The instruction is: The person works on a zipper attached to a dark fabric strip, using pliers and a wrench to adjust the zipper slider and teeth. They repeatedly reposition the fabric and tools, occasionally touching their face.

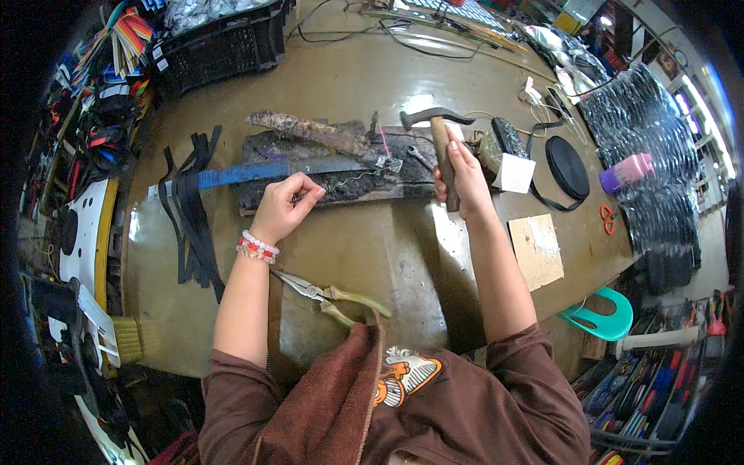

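My right hand (466, 174) is closed round the wooden handle of a hammer (427, 117), held over the right end of a dark, worn work block (272, 191). My left hand (294, 203) pinches something too small to make out, beside a wavy wire (351, 183). On the block lie a rough, crusty bar (298, 126), a long steel strip with a blue section (232, 173), a small metal piece (388, 164) and a wrench (421, 158). Pliers with green handles (344, 303) rest below my left hand; several black straps (198, 217) hang across the strip's left part.
A black crate (218, 56) is at the back left. Rightward sit a black webbing roll (568, 167), cardboard (535, 252), orange scissors (608, 220), a pink-purple bottle (626, 172) and stacked shiny packages (643, 116). A teal stool (603, 316) stands under the table's (349, 85) right edge.
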Motion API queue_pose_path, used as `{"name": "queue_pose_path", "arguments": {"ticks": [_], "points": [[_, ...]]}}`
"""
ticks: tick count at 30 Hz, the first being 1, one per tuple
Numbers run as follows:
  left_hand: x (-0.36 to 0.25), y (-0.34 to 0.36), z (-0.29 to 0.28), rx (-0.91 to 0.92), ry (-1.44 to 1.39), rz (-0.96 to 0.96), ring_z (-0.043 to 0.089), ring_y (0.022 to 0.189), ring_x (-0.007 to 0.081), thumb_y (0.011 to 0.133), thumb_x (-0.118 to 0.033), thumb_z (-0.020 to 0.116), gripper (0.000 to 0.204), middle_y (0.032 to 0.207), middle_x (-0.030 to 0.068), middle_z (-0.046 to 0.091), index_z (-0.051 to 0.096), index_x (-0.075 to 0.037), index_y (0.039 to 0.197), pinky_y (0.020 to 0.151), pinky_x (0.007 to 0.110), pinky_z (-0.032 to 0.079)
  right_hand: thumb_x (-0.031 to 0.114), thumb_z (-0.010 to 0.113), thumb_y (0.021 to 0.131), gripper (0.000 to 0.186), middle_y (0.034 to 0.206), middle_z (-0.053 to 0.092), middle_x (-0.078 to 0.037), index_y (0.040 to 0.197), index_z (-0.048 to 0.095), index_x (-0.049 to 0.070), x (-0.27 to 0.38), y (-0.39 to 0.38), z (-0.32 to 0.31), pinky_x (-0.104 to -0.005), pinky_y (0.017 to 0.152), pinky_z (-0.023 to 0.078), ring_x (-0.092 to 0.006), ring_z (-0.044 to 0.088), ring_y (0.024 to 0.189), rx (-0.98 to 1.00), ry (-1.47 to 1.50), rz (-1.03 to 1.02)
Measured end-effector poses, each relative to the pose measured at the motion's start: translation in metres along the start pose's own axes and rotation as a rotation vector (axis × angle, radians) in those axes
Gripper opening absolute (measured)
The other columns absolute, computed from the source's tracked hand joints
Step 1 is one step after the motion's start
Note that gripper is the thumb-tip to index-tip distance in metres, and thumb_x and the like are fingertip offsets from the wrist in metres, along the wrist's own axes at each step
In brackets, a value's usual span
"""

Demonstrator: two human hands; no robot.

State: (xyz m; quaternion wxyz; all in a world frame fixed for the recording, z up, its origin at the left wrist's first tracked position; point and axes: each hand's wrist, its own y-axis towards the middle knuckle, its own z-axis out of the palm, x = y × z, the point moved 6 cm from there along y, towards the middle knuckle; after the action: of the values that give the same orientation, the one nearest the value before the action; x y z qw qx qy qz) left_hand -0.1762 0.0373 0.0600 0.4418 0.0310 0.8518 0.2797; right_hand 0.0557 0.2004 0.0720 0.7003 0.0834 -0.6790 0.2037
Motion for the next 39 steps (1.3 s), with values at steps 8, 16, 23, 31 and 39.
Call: {"name": "queue_pose_path", "arguments": {"ticks": [8,16,23,31,39], "points": [[0.000,0.000,0.000,-0.003,0.004,-0.014,0.049,0.051,0.0109,0.081,-0.014,0.064,0.016,0.061,0.0060,0.056,0.057,-0.001,0.075,0.047,0.024,0.037,0.034,0.037,0.096,0.041,0.065,0.046,-0.002,0.137,0.034,0.025,0.000,0.002,0.007,-0.0223,0.039,0.037,-0.0089,0.042,0.045,0.087,-0.017,-0.003],[0.000,0.000,0.000,0.006,0.012,-0.017,0.049,0.051,0.0112,0.081,-0.013,0.064,0.016,0.061,0.0068,0.056,0.056,0.000,0.074,0.047,0.024,0.037,0.035,0.038,0.096,0.042,0.065,0.047,-0.002,0.136,0.035,0.026,0.000,0.003,0.007,-0.0213,0.038,0.036,-0.0079,0.041,0.044,0.091,0.009,-0.006],[-0.002,0.000,-0.001,-0.001,0.016,-0.010,0.050,0.051,0.0118,0.081,-0.012,0.064,0.016,0.060,0.0075,0.056,0.057,0.000,0.075,0.048,0.024,0.038,0.035,0.039,0.096,0.041,0.064,0.047,-0.002,0.136,0.037,0.024,0.001,0.002,0.015,-0.0220,0.039,0.036,-0.0081,0.041,0.045,0.143,-0.058,0.022],[-0.006,0.004,-0.001,0.040,0.015,-0.030,0.057,0.056,0.0127,0.083,-0.013,0.061,0.013,0.066,0.0083,0.060,0.060,-0.001,0.082,0.051,0.024,0.041,0.032,0.045,0.094,0.042,0.061,0.047,0.003,0.133,0.042,0.018,0.046,-0.046,-0.083,-0.0198,0.037,0.033,-0.0051,0.039,0.043,-0.160,-0.306,-0.337],[-0.051,0.005,0.011,0.188,0.174,0.027,0.059,0.067,0.0242,0.089,-0.014,0.050,0.017,0.080,0.0127,0.062,0.059,-0.002,0.095,0.063,0.030,0.045,0.022,0.059,0.084,0.041,0.093,0.057,-0.012,0.124,0.052,0.022,0.029,-0.116,-0.301,-0.0397,0.073,0.046,-0.0303,0.058,0.086,-1.026,-1.373,-0.169]]}}
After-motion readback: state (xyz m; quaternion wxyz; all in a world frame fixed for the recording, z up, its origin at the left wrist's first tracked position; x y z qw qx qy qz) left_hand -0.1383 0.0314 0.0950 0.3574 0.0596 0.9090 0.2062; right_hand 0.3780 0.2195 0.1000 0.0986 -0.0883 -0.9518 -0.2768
